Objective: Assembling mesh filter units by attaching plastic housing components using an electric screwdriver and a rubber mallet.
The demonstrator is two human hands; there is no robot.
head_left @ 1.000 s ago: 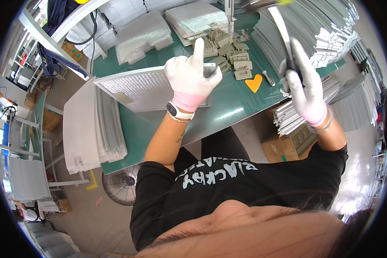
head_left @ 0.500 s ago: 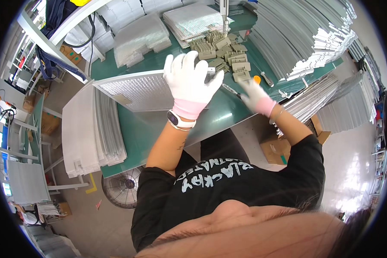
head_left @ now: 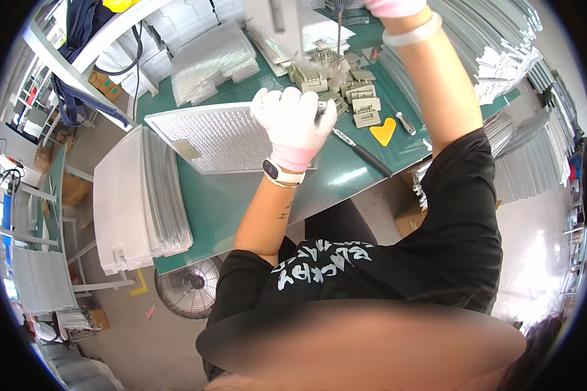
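My left hand, in a white glove with a pink cuff, grips the upper right edge of a framed mesh panel. The panel stands tilted on the green table. My right hand is raised at the upper rim of the picture; only its pink cuff and wrist show, and its fingers lie out of sight. Left of that cuff, a thin dark vertical shaft and a blurred grey bar hang over a heap of beige plastic parts.
A yellow heart-shaped piece, a black-handled tool and a screwdriver lie right of the panel. Stacked panels stand at left and back. A floor fan stands below the table.
My right hand has risen from beside the black-handled tool to the upper rim, uncovering the yellow piece. The grey bar has come into view. My left hand stays on the panel, slightly lower.
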